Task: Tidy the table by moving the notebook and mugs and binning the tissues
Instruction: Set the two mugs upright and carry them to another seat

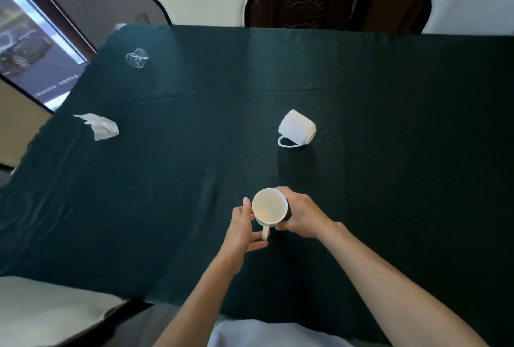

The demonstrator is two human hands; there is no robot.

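Head cam is showing an upright mug [269, 209] sitting near the front of the green tablecloth [180, 179]. Right hand [301, 214] is wrapping curled fingers round its side, while left hand [242, 231] is touching the handle side, fingers mostly straight. Second mug [297, 128] is lying tipped over further back, and a tissue [101, 126] is sitting crumpled way off left.

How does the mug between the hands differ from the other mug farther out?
The near mug stands upright, mouth up; the far mug lies on its side. The right hand curls round the near mug and the left hand touches it; nothing touches the far mug. The near mug's handle points toward the person; the far mug's lies against the cloth. Both are pale, handled mugs.
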